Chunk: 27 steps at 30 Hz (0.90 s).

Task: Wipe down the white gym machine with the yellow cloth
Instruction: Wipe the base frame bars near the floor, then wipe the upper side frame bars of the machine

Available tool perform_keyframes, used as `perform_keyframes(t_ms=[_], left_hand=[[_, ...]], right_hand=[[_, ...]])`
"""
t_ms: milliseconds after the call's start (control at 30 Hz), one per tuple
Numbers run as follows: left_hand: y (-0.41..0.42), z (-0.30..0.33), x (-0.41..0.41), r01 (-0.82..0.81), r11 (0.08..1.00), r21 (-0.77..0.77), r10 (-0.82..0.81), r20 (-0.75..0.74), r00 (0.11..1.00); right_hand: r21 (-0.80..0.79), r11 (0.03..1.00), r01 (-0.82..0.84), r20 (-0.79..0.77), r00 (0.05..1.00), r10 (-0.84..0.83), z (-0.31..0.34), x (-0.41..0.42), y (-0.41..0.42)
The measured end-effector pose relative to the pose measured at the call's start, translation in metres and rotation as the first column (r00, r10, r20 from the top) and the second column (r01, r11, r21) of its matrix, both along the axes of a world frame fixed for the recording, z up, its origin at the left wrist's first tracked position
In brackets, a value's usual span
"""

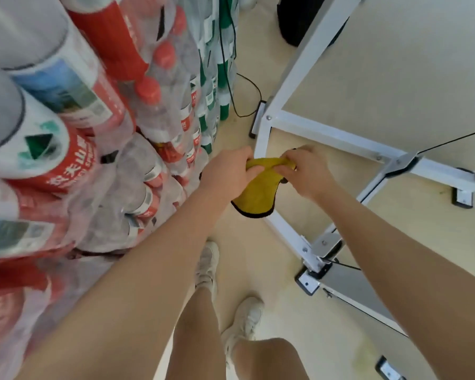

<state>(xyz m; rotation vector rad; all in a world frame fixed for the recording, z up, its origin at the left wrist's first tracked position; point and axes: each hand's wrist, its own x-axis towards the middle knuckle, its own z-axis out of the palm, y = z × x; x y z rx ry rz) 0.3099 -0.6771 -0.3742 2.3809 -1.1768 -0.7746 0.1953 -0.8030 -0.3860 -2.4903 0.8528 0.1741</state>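
Note:
A yellow cloth with a dark edge hangs between my two hands in the middle of the view. My left hand grips its upper left part. My right hand pinches its upper right part, bunching the top edge. The white gym machine is a frame of white metal bars that runs from the upper right down to the floor. The cloth hangs against the frame's vertical bar, just below a bolted corner joint.
Tall stacks of shrink-wrapped water bottles with red and green labels fill the left side. A black cable trails over the beige floor behind them. My legs and white shoes stand below. Black cables run along the frame at right.

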Motion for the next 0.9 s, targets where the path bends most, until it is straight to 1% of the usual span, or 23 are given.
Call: perform_keyframes(t_ms=[67,133,200,267,333,400,467,533,600,667,700,733,767,800,833,867,900], left_hand=[[0.015,0.022,-0.010,-0.031,0.999,0.018,0.032,-0.060,0.998],[0.031,0.046,-0.018,-0.075,0.997,0.012,0.076,-0.102,0.992],[0.048,0.072,-0.026,-0.146,0.989,-0.024,0.143,-0.110,0.984],[0.061,0.098,-0.036,-0.228,0.971,-0.074,0.216,-0.139,0.966],[0.069,0.130,-0.046,-0.328,0.938,-0.109,0.301,-0.212,0.930],[0.072,0.163,-0.056,-0.452,0.887,-0.099,0.394,-0.350,0.850],[0.074,0.193,-0.064,-0.568,0.820,-0.068,0.467,-0.493,0.734],[0.072,0.215,-0.071,-0.611,0.787,-0.085,0.454,-0.592,0.666],[0.067,0.238,-0.076,-0.633,0.765,-0.119,0.409,-0.670,0.620],[0.060,0.255,-0.077,-0.627,0.765,-0.146,0.345,-0.730,0.590],[0.055,0.262,-0.077,-0.600,0.781,-0.175,0.304,-0.732,0.609],[0.051,0.270,-0.078,-0.542,0.814,-0.210,0.264,-0.698,0.666],[0.046,0.276,-0.077,-0.459,0.853,-0.249,0.215,-0.635,0.742],[0.042,0.284,-0.077,-0.365,0.888,-0.279,0.153,-0.568,0.808],[0.037,0.292,-0.077,-0.273,0.913,-0.302,0.082,-0.520,0.850],[0.033,0.302,-0.078,-0.189,0.932,-0.310,0.005,-0.509,0.861],[0.028,0.312,-0.079,-0.101,0.946,-0.307,-0.079,-0.523,0.848]], right_hand=[[0.007,1.000,0.030,-0.031,0.999,-0.029,0.029,-0.007,0.014],[0.121,0.989,0.082,-0.030,0.996,-0.079,0.063,-0.014,0.029],[0.220,0.965,0.145,-0.012,0.989,-0.146,0.099,-0.021,0.044],[0.243,0.957,0.160,-0.006,0.987,-0.163,0.132,-0.028,0.060],[0.273,0.947,0.168,0.021,0.983,-0.180,0.162,-0.033,0.075],[0.337,0.919,0.203,0.062,0.970,-0.236,0.194,-0.035,0.087],[0.402,0.884,0.241,0.109,0.945,-0.307,0.224,-0.036,0.095],[0.436,0.861,0.261,0.170,0.916,-0.364,0.251,-0.037,0.098],[0.436,0.864,0.253,0.229,0.897,-0.378,0.275,-0.039,0.096],[0.446,0.866,0.225,0.264,0.892,-0.368,0.297,-0.048,0.093],[0.438,0.876,0.202,0.271,0.899,-0.343,0.308,-0.055,0.092],[0.427,0.887,0.177,0.270,0.911,-0.312,0.318,-0.062,0.089],[0.432,0.888,0.155,0.270,0.918,-0.291,0.328,-0.070,0.086],[0.455,0.879,0.146,0.274,0.916,-0.294,0.339,-0.078,0.082],[0.490,0.858,0.153,0.282,0.904,-0.322,0.350,-0.086,0.076],[0.531,0.830,0.171,0.283,0.887,-0.364,0.361,-0.095,0.070],[0.566,0.802,0.190,0.274,0.875,-0.400,0.372,-0.105,0.062]])
